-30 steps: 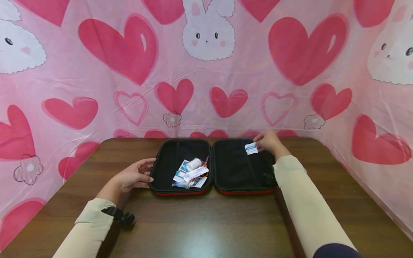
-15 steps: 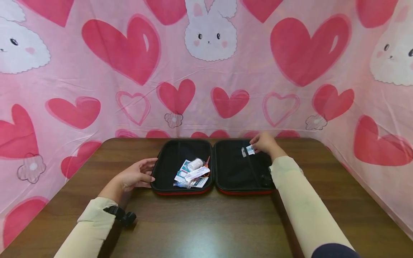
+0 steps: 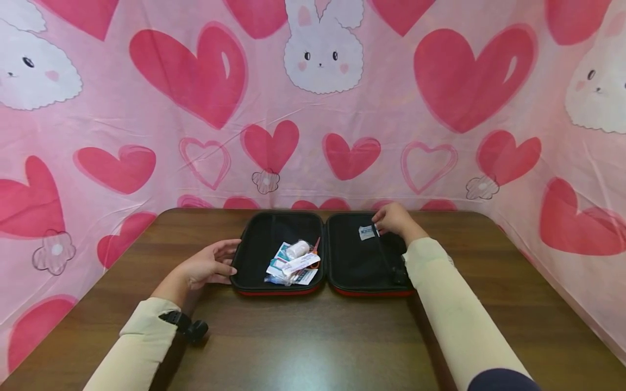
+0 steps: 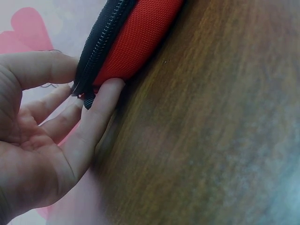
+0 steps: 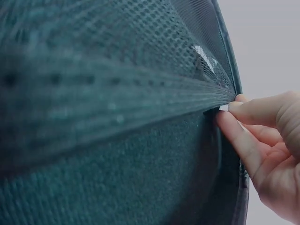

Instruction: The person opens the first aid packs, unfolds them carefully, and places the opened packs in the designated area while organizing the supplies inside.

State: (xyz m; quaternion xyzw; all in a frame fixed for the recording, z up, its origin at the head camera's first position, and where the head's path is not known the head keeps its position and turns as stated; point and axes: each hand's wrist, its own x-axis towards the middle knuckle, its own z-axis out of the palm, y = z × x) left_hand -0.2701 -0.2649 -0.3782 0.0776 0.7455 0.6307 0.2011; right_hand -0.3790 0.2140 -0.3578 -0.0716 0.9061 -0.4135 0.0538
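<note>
Pinching a packet [image 3: 365,233] at the edge of a mesh pocket [image 5: 140,28], the right hand [image 3: 393,218] leans over the right half of an open case [image 3: 352,266] on the bench [image 3: 303,336], as I follow from my remote seat. Thumb and fingers meet with only a sliver of white showing between the tips, the pocket's band [image 5: 154,93] drawn right up to them; I cannot tell whether they grip the band as well. Most of the packet shows to the left of the band, greyed as if seen through mesh. At the other end, the left hand [image 3: 207,265] holds the case's outer edge, its fingers partly spread across the zip [image 4: 108,35] and red shell [image 4: 140,37]. The left half bears a loose pile: 1 white roll [image 3: 298,249], orange scissors [image 3: 315,256] and several sachets [image 3: 277,263].

I read this as the stowing step, with the packet apparently part-way into the pocket. As I judge it, my next move calls for bracing the case on the left, sliding the packet fully behind the band, then parting the right fingertips without dragging it back out.
</note>
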